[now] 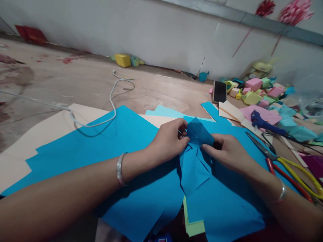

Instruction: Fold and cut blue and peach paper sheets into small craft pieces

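A creased piece of blue paper with several folds stands out above larger blue sheets. My left hand pinches its upper left edge between thumb and fingers. On the other side, my right hand grips the upper right edge, thumb in front and fingers partly hidden behind the paper. The paper's top forms a pointed flap between both hands, and its folded lower part hangs down towards me.
Scissors with red and yellow handles and a blue glue gun lie at the right. Behind them are a phone and many small folded paper pieces. A white cable crosses the left side. Green sheets show below.
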`<state>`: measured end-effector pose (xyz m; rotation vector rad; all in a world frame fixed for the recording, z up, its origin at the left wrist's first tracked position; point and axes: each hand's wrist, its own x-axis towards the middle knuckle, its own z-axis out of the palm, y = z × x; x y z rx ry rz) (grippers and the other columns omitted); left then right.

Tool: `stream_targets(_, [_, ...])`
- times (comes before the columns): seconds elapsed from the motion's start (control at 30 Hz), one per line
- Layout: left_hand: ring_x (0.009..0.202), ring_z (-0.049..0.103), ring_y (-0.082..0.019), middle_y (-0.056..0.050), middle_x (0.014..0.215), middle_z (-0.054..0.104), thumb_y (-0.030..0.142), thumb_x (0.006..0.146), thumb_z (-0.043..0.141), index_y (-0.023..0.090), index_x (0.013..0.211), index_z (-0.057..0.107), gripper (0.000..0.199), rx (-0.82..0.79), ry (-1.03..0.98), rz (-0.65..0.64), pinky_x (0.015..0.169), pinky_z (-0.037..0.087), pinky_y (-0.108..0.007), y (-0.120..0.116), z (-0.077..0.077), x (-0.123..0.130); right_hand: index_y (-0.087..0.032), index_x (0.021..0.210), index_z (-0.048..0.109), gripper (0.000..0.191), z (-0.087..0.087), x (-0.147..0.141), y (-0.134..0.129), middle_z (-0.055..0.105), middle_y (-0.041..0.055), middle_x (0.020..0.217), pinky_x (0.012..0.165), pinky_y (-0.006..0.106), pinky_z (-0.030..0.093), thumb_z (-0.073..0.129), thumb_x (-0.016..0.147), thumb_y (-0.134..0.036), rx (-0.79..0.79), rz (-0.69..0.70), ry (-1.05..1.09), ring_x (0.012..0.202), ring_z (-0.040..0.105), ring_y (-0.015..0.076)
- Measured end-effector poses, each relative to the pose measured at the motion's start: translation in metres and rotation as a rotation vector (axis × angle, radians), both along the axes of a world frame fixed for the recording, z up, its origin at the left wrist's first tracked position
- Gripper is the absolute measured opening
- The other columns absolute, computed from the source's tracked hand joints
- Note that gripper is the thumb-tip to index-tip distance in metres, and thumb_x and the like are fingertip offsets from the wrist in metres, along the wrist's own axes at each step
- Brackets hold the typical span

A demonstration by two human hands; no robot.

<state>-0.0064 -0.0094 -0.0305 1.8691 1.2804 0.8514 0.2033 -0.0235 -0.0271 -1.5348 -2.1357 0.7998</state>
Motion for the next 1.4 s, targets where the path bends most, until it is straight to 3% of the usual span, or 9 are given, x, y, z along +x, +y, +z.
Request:
stream_targets(0.13, [0.071, 0.060, -0.015, -0.001, 0.078, 0.064, 0.012, 0.074, 0.067, 0.017, 0.080, 0.056, 0.014, -0.005, -0.006, 0.017, 0.062, 0.047, -0.026, 0.002, -0.002, 0.000, -0.020, 0.061, 0.044, 0.030, -0.002, 0.000, 0.000, 0.042, -0.0041, 0.057, 0.049, 0.026, 0.026, 0.055, 0.084, -0.036, -0.002, -0.011, 0.012, 0.054, 0.038, 0.0108])
stream_targets(0.27, [0.076, 0.063, -0.017, -0.004, 0.082, 0.068, 0.017, 0.079, 0.067, 0.016, 0.077, 0.067, 0.001, -0.003, 0.047, -0.012, 0.066, 0.050, -0.028, 0.004, -0.004, 0.000, -0.020, 0.062, 0.047, 0.029, -0.004, 0.001, 0.001, 0.041, -0.0036, 0.056, 0.051, 0.027, 0.025, 0.055, 0.084, -0.038, 0.023, -0.011, -0.041, 0.056, 0.037, 0.0119])
stream_targets(0.4, [0.080, 0.064, -0.018, -0.006, 0.088, 0.069, 0.021, 0.085, 0.063, 0.015, 0.081, 0.073, 0.013, 0.021, 0.117, -0.058, 0.065, 0.049, -0.027, 0.003, 0.000, 0.000, -0.020, 0.066, 0.051, 0.027, -0.007, 0.002, 0.001, 0.045, -0.0022, 0.059, 0.052, 0.028, 0.025, 0.054, 0.086, -0.038, 0.049, -0.002, -0.067, 0.057, 0.039, 0.0133])
stream_targets(0.57, [0.080, 0.065, -0.018, -0.008, 0.088, 0.070, 0.020, 0.088, 0.056, 0.015, 0.079, 0.074, 0.020, 0.032, 0.184, -0.130, 0.065, 0.047, -0.026, 0.003, 0.006, 0.000, -0.022, 0.063, 0.043, 0.029, -0.006, 0.003, 0.002, 0.040, -0.0031, 0.058, 0.053, 0.029, 0.025, 0.055, 0.085, -0.037, 0.081, -0.003, -0.070, 0.057, 0.037, 0.0132])
stream_targets(0.93, [0.078, 0.065, -0.018, -0.006, 0.090, 0.074, 0.020, 0.086, 0.055, 0.016, 0.085, 0.075, 0.021, 0.024, 0.154, -0.095, 0.066, 0.047, -0.029, 0.002, 0.002, 0.001, -0.022, 0.065, 0.045, 0.028, 0.000, 0.008, 0.006, 0.040, -0.0034, 0.061, 0.053, 0.028, 0.027, 0.055, 0.085, -0.038, 0.001, 0.030, 0.034, 0.059, 0.037, 0.0129])
stream_targets(1.13, [0.080, 0.066, -0.019, -0.008, 0.093, 0.074, 0.020, 0.086, 0.055, 0.015, 0.085, 0.076, 0.022, 0.018, 0.175, -0.102, 0.066, 0.046, -0.029, 0.002, 0.003, 0.001, -0.021, 0.061, 0.038, 0.036, 0.004, 0.007, 0.005, 0.033, -0.0035, 0.060, 0.052, 0.028, 0.025, 0.054, 0.087, -0.038, 0.025, 0.016, 0.031, 0.058, 0.034, 0.0124])
stream_targets(1.3, [0.082, 0.066, -0.020, -0.007, 0.092, 0.074, 0.020, 0.086, 0.055, 0.016, 0.086, 0.077, 0.022, 0.021, 0.171, -0.098, 0.067, 0.047, -0.029, 0.001, 0.003, 0.002, -0.022, 0.077, 0.054, 0.019, -0.001, 0.010, 0.004, 0.048, -0.0028, 0.065, 0.055, 0.028, 0.034, 0.063, 0.083, -0.038, -0.022, -0.056, 0.103, 0.062, 0.045, 0.0141])
stream_targets(1.4, [0.083, 0.066, -0.020, -0.007, 0.092, 0.074, 0.019, 0.086, 0.055, 0.016, 0.085, 0.077, 0.022, 0.033, 0.165, -0.091, 0.068, 0.047, -0.029, 0.000, 0.003, 0.003, -0.022, 0.093, 0.058, 0.024, -0.005, 0.009, 0.003, 0.061, 0.0003, 0.077, 0.062, 0.031, 0.044, 0.070, 0.078, -0.036, -0.102, -0.069, 0.196, 0.072, 0.057, 0.0184])
